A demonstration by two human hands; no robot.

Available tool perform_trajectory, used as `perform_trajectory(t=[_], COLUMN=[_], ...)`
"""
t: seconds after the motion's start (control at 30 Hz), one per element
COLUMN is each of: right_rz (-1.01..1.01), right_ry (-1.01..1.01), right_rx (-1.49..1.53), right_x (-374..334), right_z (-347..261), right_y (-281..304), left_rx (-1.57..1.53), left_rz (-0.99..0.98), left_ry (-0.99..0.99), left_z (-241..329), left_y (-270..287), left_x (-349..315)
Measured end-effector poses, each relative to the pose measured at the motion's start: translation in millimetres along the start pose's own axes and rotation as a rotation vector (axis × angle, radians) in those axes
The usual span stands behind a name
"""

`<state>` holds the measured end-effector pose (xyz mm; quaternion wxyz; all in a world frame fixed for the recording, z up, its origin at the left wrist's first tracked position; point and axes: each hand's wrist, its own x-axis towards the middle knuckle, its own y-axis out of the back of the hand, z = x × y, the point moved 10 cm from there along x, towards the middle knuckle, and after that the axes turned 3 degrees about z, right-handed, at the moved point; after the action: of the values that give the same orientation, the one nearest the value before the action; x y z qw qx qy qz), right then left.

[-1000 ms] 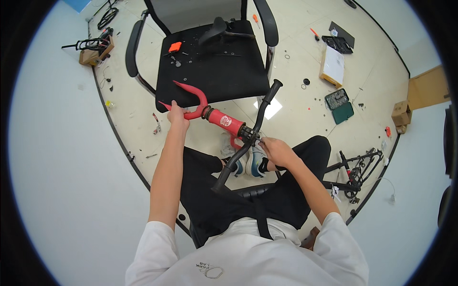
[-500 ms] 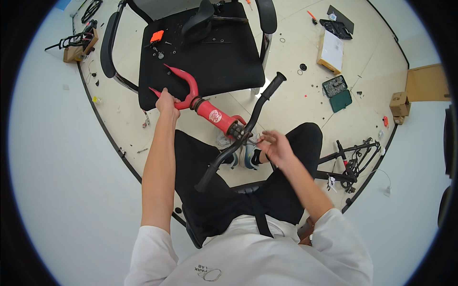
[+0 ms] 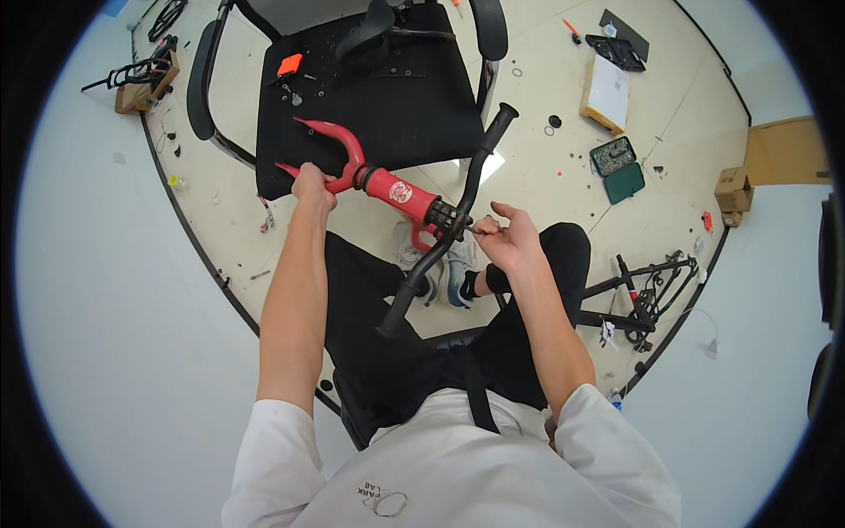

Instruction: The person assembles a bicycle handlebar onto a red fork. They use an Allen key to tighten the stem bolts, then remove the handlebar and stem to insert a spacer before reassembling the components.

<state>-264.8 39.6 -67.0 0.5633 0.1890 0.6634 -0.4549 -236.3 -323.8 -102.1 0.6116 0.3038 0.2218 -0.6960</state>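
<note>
A red bicycle fork (image 3: pixel 352 150) joins a red head tube (image 3: pixel 394 189), with black handlebars (image 3: pixel 480 167) clamped at its near right end. My left hand (image 3: pixel 312 187) is closed round one leg of the fork, by the chair's front edge. At the stem (image 3: pixel 447 218), my right hand (image 3: pixel 509 238) pinches a thin dark rod-like tool (image 3: pixel 475 231), whose far end meets the stem. The thumb of that hand sticks up. Its exact kind is too small to make out. The bars slant across above my knees.
A black office chair (image 3: pixel 405 114) stands ahead, bearing a bicycle saddle (image 3: pixel 365 40), an orange item (image 3: pixel 290 64) and small metal parts. On the floor at right are a green case (image 3: pixel 625 182), a white-topped box (image 3: pixel 606 92) and a black bicycle frame (image 3: pixel 638 304).
The handlebars have turned and shifted slightly, their upper grip moving left and lower grip rising right. My right hand has moved up, its fingers now closed by the stem. The left keeps its hold.
</note>
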Motion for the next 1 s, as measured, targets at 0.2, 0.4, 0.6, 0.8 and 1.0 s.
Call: perform_trajectory(t=[0.2, 0.4, 0.6, 0.8, 1.0], right_rz=[-0.113, -0.107, -0.059, -0.114, -0.353], right_ry=[0.327, 0.475, 0.610, 0.578, 0.153], right_rx=[-0.327, -0.432, -0.414, -0.419, -0.187], right_x=[9, 7, 0, 14, 30], right_z=[-19, -24, -34, -34, -35], right_y=[-17, -23, -33, -45, -55], left_rx=[-0.119, -0.234, -0.277, -0.269, -0.121], left_rz=[-0.019, -0.051, -0.073, -0.189, -0.230], left_ry=[0.056, 0.152, 0.212, 0.149, 0.066], left_z=[-15, -24, -34, -29, -15], left_y=[1, -3, -8, -10, -7], left_x=[17, 24, 26, 46, 20])
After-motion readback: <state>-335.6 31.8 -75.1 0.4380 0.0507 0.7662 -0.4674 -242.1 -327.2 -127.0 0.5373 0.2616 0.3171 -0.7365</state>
